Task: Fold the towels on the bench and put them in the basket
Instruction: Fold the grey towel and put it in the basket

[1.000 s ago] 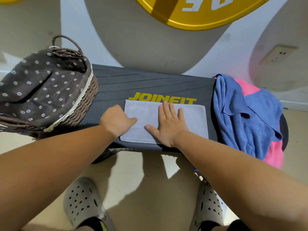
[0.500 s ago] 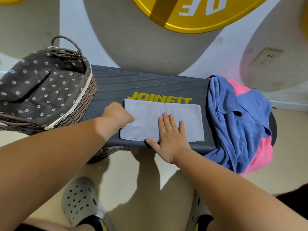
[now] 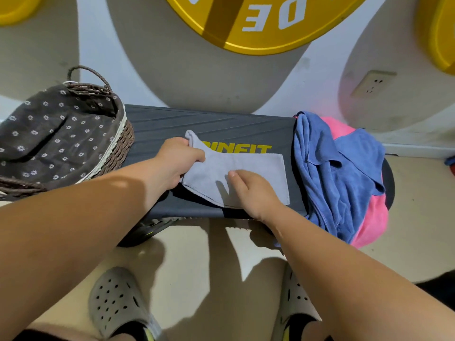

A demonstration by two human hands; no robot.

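Left hand (image 3: 179, 163) had lifted the near-basket end of grey towel (image 3: 261, 168) off bench (image 3: 221, 121), fingers curled round it; right hand (image 3: 253, 193) lay mid-towel, grip unclear. Advisable: carry end across, match corners, keep middle pinned.

Bright light, sharp shadows, fisheye edges

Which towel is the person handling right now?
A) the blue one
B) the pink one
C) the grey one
C: the left hand grips the raised left end of the grey towel, while the blue towel and pink towel lie heaped, untouched, at the right end of the bench.
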